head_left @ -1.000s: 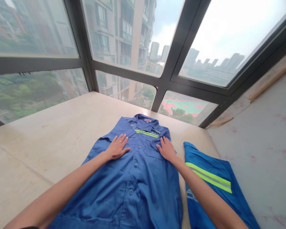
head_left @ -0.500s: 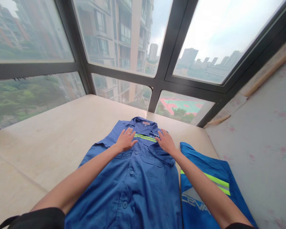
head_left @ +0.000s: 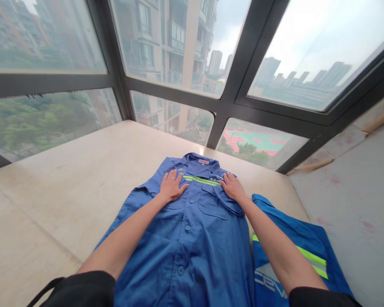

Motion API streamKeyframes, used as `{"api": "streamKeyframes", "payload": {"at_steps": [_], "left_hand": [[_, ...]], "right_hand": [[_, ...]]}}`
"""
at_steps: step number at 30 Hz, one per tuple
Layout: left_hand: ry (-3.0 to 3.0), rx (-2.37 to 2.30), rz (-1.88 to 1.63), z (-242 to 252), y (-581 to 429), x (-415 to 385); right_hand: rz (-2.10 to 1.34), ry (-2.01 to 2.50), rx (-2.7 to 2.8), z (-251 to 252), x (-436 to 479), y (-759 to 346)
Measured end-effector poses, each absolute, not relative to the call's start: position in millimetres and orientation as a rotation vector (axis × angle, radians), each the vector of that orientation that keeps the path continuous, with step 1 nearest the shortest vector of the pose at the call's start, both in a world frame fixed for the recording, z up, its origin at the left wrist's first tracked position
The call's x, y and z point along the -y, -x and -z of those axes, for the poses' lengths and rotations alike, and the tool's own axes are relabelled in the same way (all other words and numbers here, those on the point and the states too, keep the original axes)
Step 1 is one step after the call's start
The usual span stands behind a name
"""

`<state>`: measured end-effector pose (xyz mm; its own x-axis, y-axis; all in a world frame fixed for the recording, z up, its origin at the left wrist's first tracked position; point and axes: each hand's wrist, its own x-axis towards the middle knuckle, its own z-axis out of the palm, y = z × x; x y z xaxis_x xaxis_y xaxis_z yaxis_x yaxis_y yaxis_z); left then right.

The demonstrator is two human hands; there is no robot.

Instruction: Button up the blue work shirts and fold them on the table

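Observation:
A blue button-up work shirt (head_left: pixel 192 238) lies face up on a beige stone sill (head_left: pixel 67 187), collar toward the windows, with a yellow-green reflective stripe across the chest. My left hand (head_left: pixel 171 186) lies flat on the shirt's left shoulder, fingers spread, a ring on one finger. My right hand (head_left: pixel 232 186) rests flat on the right shoulder just beside the collar. Both hands are open and hold nothing.
A second, brighter blue garment (head_left: pixel 294 251) with a reflective stripe and white lettering lies to the right of the shirt. Dark window frames (head_left: pixel 224 106) surround the sill at the back. A pale pink-speckled surface (head_left: pixel 355 204) rises on the right.
Both hands slid up the shirt from the chest pockets toward the collar and shoulders. The view shifted slightly.

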<state>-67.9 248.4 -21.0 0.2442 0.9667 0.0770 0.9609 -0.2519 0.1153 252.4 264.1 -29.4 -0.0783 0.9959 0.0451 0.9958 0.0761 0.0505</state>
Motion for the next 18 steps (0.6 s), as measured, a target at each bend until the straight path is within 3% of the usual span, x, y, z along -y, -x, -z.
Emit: {"api": "streamKeyframes", "payload": {"at_steps": [4, 7, 12, 18], "left_hand": [[-2.398, -1.995, -0.127, 11.0, 56.9, -253.9], [-2.457, -2.016, -0.191, 5.4, 52.8, -240.8], [-2.35, -2.025, -0.298, -1.6, 40.1, -179.9], [-2.25, -1.635, -0.342, -13.5, 7.8, -56.9]], "right_hand": [[-0.389, -2.234, -2.239, 7.2, -254.0, -231.1], [-0.449, -2.122, -2.526, -6.4, -219.0, -206.8], [-0.174, -1.791, -2.881, -1.5, -113.9, -169.8], [0.171, -1.574, -2.894, 29.8, -29.7, -160.9]]}}
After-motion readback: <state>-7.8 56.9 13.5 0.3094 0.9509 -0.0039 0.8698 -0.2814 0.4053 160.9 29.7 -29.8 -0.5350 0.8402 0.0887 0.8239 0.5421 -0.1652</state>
